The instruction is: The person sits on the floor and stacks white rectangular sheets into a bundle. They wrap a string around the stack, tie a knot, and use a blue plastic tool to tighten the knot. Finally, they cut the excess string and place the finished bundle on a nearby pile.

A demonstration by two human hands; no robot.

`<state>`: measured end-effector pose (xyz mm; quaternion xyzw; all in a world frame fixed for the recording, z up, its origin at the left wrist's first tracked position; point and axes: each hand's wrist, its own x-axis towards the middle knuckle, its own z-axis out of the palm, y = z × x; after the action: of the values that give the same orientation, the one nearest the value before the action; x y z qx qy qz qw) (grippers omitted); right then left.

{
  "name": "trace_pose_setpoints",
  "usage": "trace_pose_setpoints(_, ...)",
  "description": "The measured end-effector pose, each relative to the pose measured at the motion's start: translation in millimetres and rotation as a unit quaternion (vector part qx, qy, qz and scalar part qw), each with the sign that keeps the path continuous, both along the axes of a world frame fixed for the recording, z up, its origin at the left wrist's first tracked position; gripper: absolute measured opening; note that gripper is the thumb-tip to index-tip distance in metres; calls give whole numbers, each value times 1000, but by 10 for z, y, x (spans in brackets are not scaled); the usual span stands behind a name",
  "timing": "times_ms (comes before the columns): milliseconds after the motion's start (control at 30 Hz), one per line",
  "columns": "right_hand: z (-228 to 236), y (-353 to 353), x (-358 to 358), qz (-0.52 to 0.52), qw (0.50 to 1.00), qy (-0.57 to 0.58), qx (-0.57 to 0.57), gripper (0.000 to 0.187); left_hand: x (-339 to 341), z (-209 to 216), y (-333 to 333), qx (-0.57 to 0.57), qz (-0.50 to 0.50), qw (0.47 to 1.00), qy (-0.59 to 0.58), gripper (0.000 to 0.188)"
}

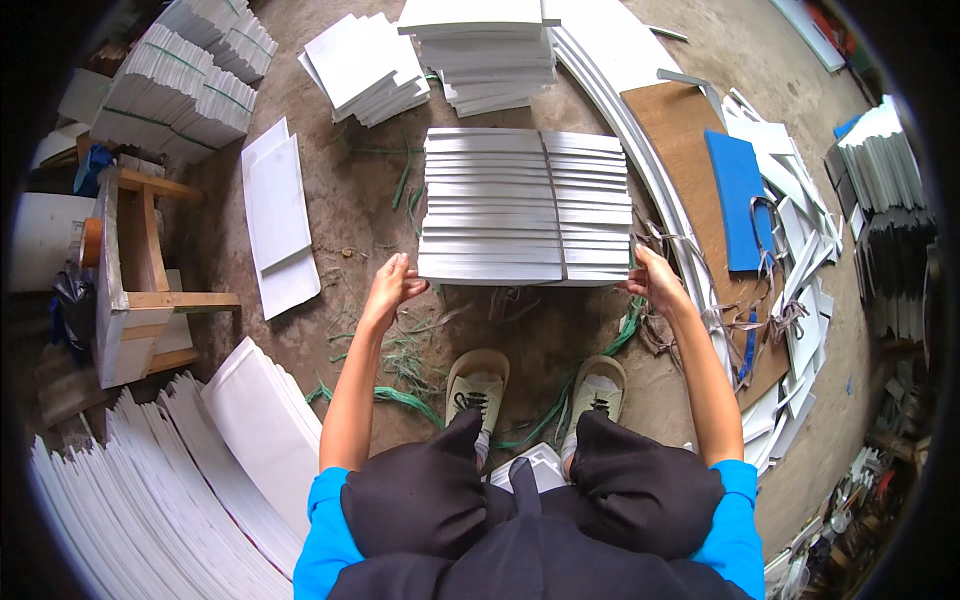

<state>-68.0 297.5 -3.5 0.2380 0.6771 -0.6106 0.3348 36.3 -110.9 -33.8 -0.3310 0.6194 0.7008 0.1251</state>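
In front of my feet lies a bundle of white boards (pixel 485 208), stacked flat with a thin dark strap (pixel 553 205) running across it right of its middle. My left hand (pixel 393 289) is at the bundle's near left corner, fingers curled against the lower edge. At the near right corner my right hand (pixel 656 280) grips the same way, its fingertips at the bottom board. Parts of the fingers on both sides are hidden by the boards. Both arms reach forward around my bent knees.
White board stacks stand ahead (pixel 485 60) and at lower left (pixel 150 490). Two loose panels (pixel 280 220) and a wooden stool (pixel 150 270) are leftward. At right lie long white strips (pixel 640 150), a blue board (pixel 735 200) and offcuts (pixel 800 260). Green twine (pixel 400 397) trails near my shoes.
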Motion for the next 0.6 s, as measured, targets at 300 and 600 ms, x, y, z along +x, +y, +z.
trace_pose_setpoints(300, -356, -44, 555, 223, 821, 409, 331, 28, 325, -150, 275, -417, -136, 872, 216, 24)
trace_pose_setpoints(600, -498, -57, 574, 298, 786, 411, 353, 56, 361, -283, 265, -463, -206, 828, 240, 43)
